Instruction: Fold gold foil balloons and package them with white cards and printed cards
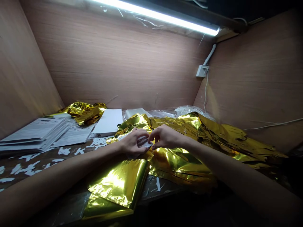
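Observation:
My left hand (132, 143) and my right hand (165, 137) meet at the middle of the bench, both with fingers pinched on a small white piece (145, 143) held between them. Under and around the hands lies crumpled gold foil (189, 126), spreading to the right. A folded, flatter gold foil sheet (118, 184) lies in front of my left forearm near the bench's front edge.
A stack of printed white sheets (35, 134) sits at the left, with a white box (109, 121) and another gold foil bundle (85, 112) behind it. White paper scraps (26, 167) litter the dark bench. Wooden walls enclose the bench; a tube light (161, 15) hangs above, with a cable (272, 125) along the right wall.

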`<state>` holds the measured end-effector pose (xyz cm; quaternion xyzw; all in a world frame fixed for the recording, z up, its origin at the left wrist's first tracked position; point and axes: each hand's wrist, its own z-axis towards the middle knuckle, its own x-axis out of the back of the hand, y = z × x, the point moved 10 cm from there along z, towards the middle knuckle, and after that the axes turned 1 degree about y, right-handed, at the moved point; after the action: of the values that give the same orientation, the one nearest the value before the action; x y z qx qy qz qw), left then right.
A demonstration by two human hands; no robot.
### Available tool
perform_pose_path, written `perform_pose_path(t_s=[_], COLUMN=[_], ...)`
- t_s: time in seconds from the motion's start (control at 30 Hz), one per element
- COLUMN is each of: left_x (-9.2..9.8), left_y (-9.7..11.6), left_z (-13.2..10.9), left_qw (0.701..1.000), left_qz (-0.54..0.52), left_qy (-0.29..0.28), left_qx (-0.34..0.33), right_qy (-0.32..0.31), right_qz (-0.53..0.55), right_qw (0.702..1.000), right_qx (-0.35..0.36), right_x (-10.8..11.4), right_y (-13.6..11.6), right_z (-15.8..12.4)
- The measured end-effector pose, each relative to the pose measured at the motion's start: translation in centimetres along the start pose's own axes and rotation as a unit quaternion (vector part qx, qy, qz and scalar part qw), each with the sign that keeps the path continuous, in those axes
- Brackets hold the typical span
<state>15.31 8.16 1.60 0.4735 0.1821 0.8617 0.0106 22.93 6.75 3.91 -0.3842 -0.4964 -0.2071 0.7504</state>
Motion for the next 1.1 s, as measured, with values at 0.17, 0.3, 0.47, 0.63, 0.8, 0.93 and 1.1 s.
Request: perform_pose_path(t_s=[0.17, 0.3, 0.47, 0.63, 0.8, 0.93, 1.1], left_x=[0.4, 0.6, 0.5, 1.3, 1.6, 2.0, 2.9], left_y=[-0.7, -1.6, -1.7, -0.9, -0.3, 1.1, 3.5], left_z=[-0.1, -0.2, 0.2, 0.4, -0.8, -2.8, -5.4], left_qw=[1.0, 0.999, 1.0, 0.996, 0.993, 0.993, 0.992], left_qz=[0.007, 0.04, 0.027, 0.081, 0.087, 0.069, 0.093], left_qy=[0.012, 0.025, -0.006, -0.036, -0.075, -0.089, -0.058], left_qx=[0.008, 0.024, 0.002, -0.016, 0.026, 0.037, 0.061], right_qy=[-0.037, -0.062, -0.073, -0.044, -0.022, 0.004, 0.054], right_qz=[-0.068, -0.155, -0.184, -0.139, -0.092, -0.066, -0.049], right_qw=[0.994, 0.963, 0.959, 0.977, 0.985, 0.987, 0.984], right_qx=[0.078, 0.213, 0.203, 0.157, 0.146, 0.145, 0.162], right_x=[-0.4, -2.2, -3.4, -3.3, -2.7, -2.1, -2.1], right_y=[-1.0, -3.3, -2.8, -2.0, -1.5, -0.8, 0.3], right_z=[1.0, 0.9, 0.9, -0.4, -2.2, -3.1, -3.2])
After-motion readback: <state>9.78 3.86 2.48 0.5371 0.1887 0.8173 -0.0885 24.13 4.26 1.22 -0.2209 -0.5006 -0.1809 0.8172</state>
